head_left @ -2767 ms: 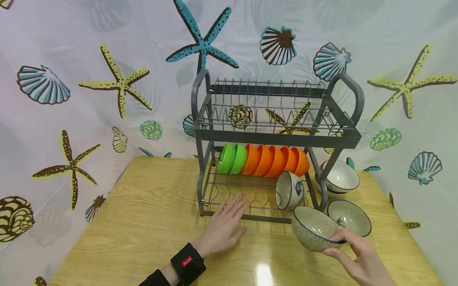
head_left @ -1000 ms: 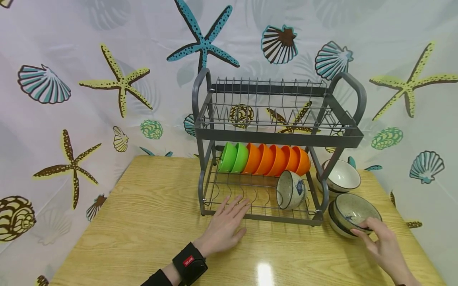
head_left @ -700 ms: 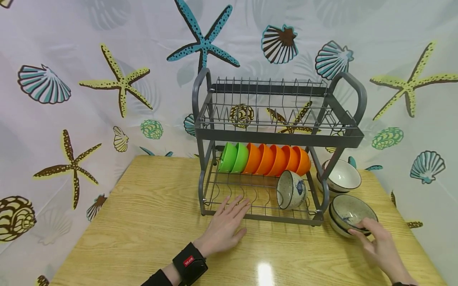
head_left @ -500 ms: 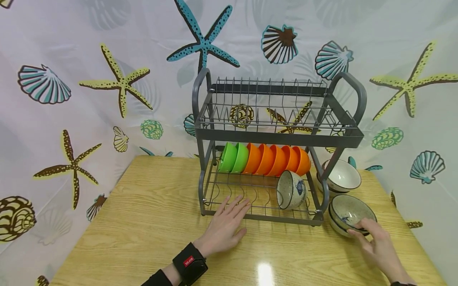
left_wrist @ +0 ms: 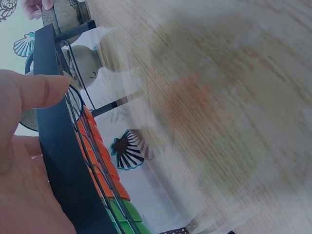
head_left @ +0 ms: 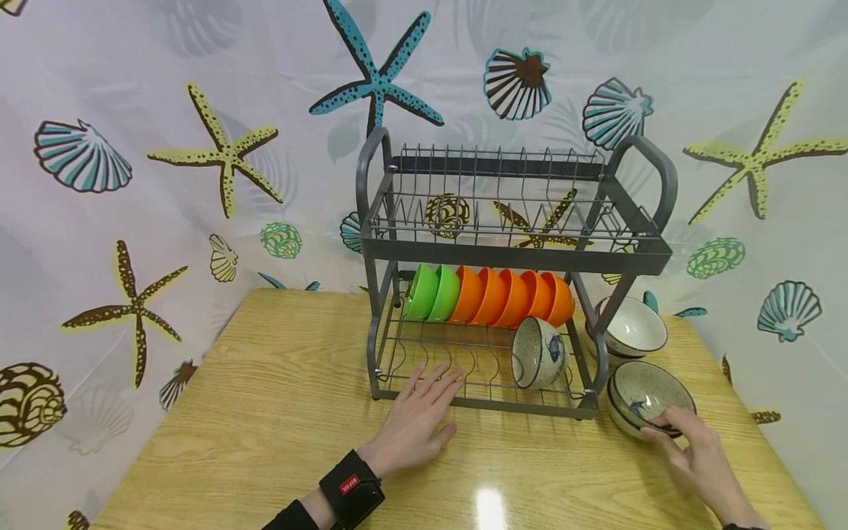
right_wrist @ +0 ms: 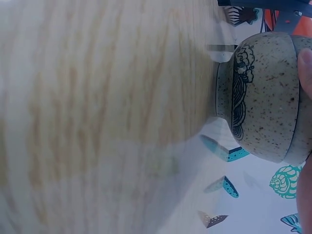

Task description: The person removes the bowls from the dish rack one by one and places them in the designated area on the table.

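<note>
Near the table's [head_left: 291,368] right edge, your right hand [head_left: 697,453] pinches a speckled bowl [head_left: 652,389] stacked in another; your left hand [head_left: 416,421] lies straight-fingered at the dish rack [head_left: 517,255].

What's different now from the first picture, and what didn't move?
The held bowl moved right, from in front of the rack into the speckled bowl below it. The right hand went along and still pinches its rim. The left hand, rack, green bowls and orange bowls stayed put.
</note>
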